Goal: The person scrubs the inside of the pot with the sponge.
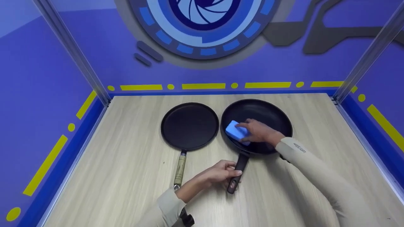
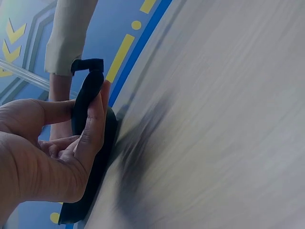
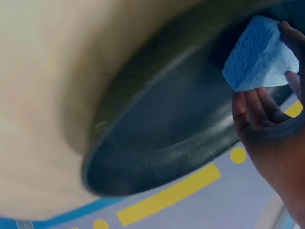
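A deep black frying pan (image 1: 268, 116) stands on the right of the table, its dark handle (image 1: 242, 162) pointing toward the person. My left hand (image 1: 221, 172) grips that handle, thumb on top and fingers beneath, as the left wrist view also shows. Inside the pan my right hand (image 1: 257, 130) holds a light blue sponge (image 1: 234, 130) between thumb and fingers, at the pan's near left side. The sponge (image 3: 259, 55) is a thick porous block in the right wrist view. Its underside is hidden, so I cannot tell how firmly it presses.
Left of the frying pan, close to its rim, lies a flat black pan (image 1: 189, 126) with an olive-green handle (image 1: 180, 170). My left forearm passes by that handle's end. Blue panels (image 1: 202, 75) with yellow marks enclose the wooden table (image 1: 126, 151) at the back and sides.
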{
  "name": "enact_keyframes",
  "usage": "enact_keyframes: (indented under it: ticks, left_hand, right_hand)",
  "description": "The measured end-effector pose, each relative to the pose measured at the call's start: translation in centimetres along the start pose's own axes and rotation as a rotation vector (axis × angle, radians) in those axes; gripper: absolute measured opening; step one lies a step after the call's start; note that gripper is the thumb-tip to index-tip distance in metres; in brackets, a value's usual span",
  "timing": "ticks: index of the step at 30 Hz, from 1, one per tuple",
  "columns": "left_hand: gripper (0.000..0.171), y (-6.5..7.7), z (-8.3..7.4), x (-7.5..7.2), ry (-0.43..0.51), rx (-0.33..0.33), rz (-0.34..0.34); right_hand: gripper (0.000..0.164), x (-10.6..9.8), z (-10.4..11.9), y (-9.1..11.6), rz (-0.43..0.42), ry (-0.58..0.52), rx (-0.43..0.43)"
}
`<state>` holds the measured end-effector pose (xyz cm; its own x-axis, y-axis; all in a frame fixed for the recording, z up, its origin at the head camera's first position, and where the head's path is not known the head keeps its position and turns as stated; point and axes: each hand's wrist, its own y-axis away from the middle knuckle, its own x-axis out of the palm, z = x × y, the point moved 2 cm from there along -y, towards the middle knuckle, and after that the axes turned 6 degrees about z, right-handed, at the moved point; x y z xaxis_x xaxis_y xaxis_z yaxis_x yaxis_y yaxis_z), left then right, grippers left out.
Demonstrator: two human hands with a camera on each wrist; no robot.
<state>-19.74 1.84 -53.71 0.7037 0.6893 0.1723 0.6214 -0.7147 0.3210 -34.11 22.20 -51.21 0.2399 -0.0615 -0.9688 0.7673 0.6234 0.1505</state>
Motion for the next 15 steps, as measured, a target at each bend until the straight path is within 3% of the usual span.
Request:
enact_keyframes:
  ticks: [7,15]
  left_hand:
    - [0.013,0.5,0.1,-0.7,0.039,-0.004,-0.006]
    - [0.01,-0.4,-0.4,0.0,0.035,0.014,0.041]
  right_hand:
    - [0.068,-0.6,0.3,-4.6,-0.034,-0.123,0.209]
    - [0.072,-1.2,-3.2,-5.4,-0.165,-0.218,0.489]
